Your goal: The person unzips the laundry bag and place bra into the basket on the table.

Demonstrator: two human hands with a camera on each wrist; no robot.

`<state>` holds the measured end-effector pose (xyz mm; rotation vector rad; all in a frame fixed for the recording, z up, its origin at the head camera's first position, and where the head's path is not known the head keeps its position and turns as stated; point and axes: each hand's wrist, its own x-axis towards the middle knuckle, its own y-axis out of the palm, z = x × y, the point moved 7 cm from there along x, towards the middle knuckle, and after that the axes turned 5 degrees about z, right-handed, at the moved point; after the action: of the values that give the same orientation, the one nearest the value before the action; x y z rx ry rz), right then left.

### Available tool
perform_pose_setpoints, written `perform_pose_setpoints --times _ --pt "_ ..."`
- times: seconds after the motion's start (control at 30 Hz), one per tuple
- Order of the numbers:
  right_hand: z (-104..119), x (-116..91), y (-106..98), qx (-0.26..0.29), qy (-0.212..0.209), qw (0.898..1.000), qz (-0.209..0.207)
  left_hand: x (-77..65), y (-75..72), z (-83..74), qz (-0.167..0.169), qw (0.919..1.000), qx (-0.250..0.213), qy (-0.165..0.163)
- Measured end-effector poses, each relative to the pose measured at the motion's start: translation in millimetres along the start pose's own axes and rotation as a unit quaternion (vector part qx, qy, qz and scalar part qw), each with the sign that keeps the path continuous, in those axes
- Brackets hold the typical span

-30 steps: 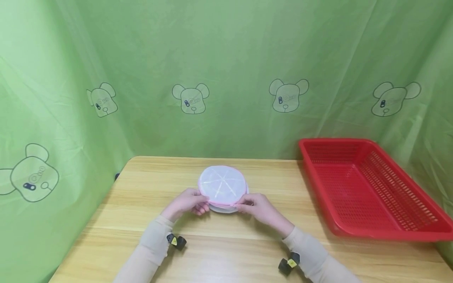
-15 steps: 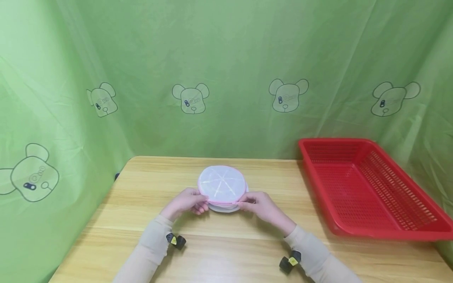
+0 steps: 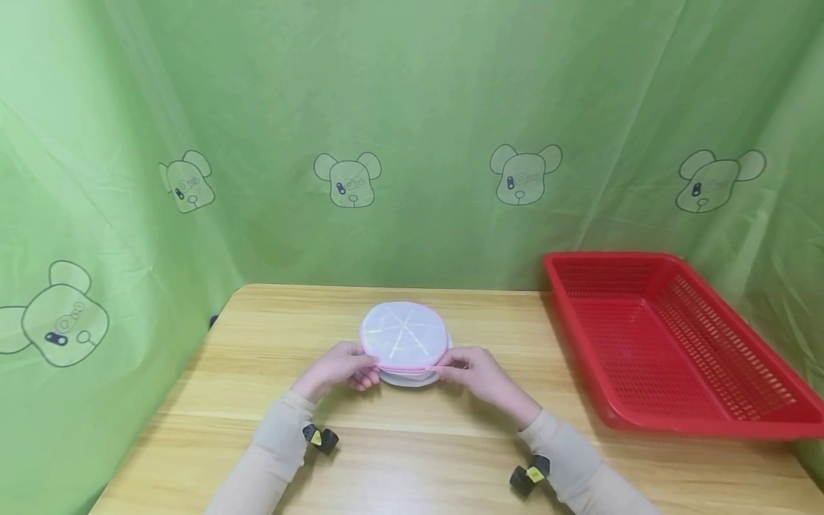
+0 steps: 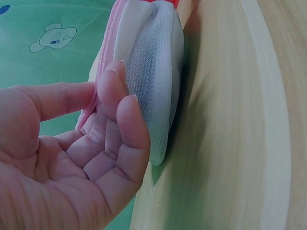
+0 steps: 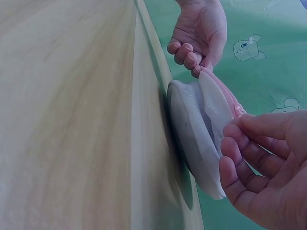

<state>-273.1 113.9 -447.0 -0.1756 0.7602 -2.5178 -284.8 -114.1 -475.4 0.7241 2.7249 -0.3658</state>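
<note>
A round white mesh laundry bag [image 3: 403, 335] with pink zipper trim [image 4: 106, 62] lies on the table, its seamed top facing up. On its near left side, my left hand [image 3: 341, 368] pinches the zippered edge between thumb and forefinger, the other fingers curled beside the mesh wall. My right hand [image 3: 476, 373] pinches at the pink zipper slider [image 5: 238, 110] on the near right edge. Below the zipper the soft side wall [image 5: 192, 129] bulges and folds a little. Whatever the bag contains is hidden.
To the right stands a red plastic basket [image 3: 586, 357] with slotted walls. The wooden table [image 3: 412, 458] meets a green curtain [image 3: 425, 236] with printed bear heads at the back and left. Black wrist cameras sit on both sleeves.
My right hand has shifted slightly to the right along the bag's near edge, with the zipper slider between its fingers. The left hand and the bag have stayed nearly still.
</note>
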Motion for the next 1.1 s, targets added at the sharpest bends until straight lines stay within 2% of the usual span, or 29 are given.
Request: perform_pose_setpoints --times 0.77,1.1 --pt "0.0 -1.8 -7.1 0.011 -0.003 1.0 -0.005 0.1 0.0 0.5 -0.001 1.0 -0.005 -0.005" --pt "-4.4 0.6 -11.1 -0.004 0.002 1.0 -0.014 -2.1 0.8 -3.1 0.0 1.0 -0.006 -0.002"
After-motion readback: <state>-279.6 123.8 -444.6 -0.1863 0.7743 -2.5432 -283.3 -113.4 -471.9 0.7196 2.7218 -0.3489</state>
